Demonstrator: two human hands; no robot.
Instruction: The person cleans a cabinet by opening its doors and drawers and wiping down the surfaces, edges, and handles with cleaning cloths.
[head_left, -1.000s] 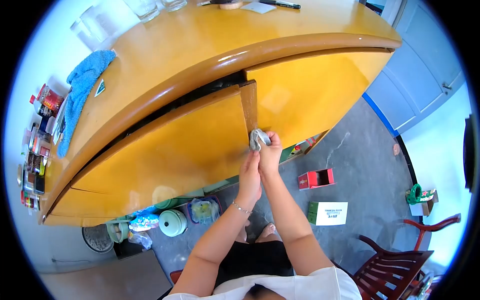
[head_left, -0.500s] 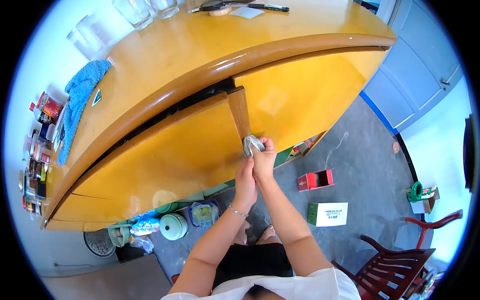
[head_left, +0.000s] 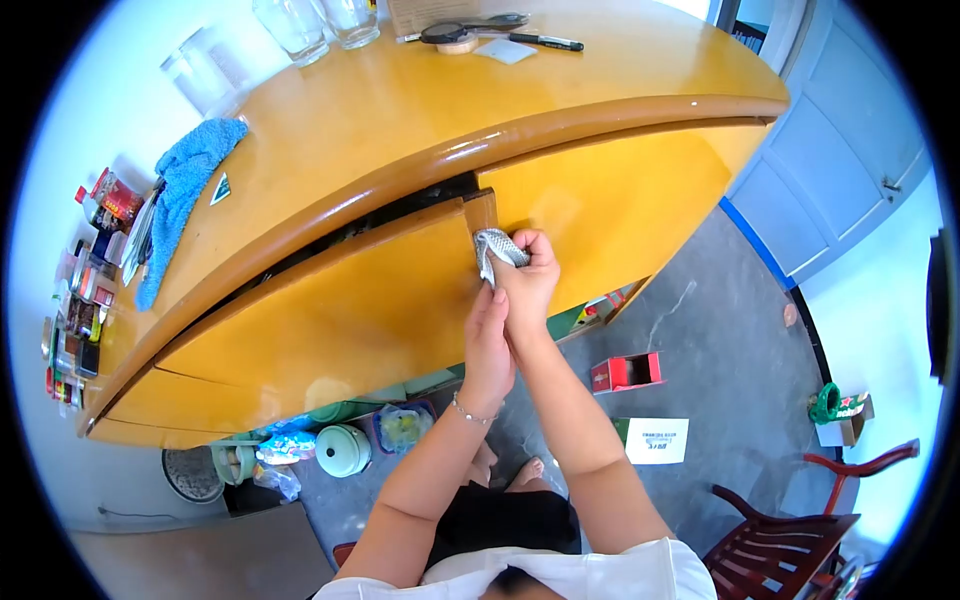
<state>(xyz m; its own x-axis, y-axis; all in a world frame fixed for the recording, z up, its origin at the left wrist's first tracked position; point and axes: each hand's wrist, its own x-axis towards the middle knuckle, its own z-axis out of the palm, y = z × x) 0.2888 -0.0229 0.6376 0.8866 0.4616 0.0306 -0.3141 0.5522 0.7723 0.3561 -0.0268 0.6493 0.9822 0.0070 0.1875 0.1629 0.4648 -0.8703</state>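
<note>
My right hand [head_left: 532, 285] is closed on a grey-and-white patterned cloth [head_left: 497, 245], bunched and pressed to the upper inner edge of the left cabinet door [head_left: 330, 300]. That yellow door stands slightly ajar, a dark gap showing along its top. Just below the cloth, my left hand [head_left: 488, 340] grips the same door's edge, its thumb pointing up beside my right wrist; its other fingers are partly hidden. Behind my right hand is the right cabinet door [head_left: 620, 200], also yellow.
On the cabinet top [head_left: 380, 110] lie a blue towel [head_left: 190, 190], glasses [head_left: 290, 30] and a black pen [head_left: 546, 43]. Jars stand at the left. A red box [head_left: 627, 373], a white box [head_left: 655, 440] and a green lidded pot [head_left: 343, 451] sit low down, with a wooden chair [head_left: 785, 550] at right.
My right hand and the cloth have slid up along the door's edge, toward its top corner. My left hand has followed slightly upward. The view has shifted a little.
</note>
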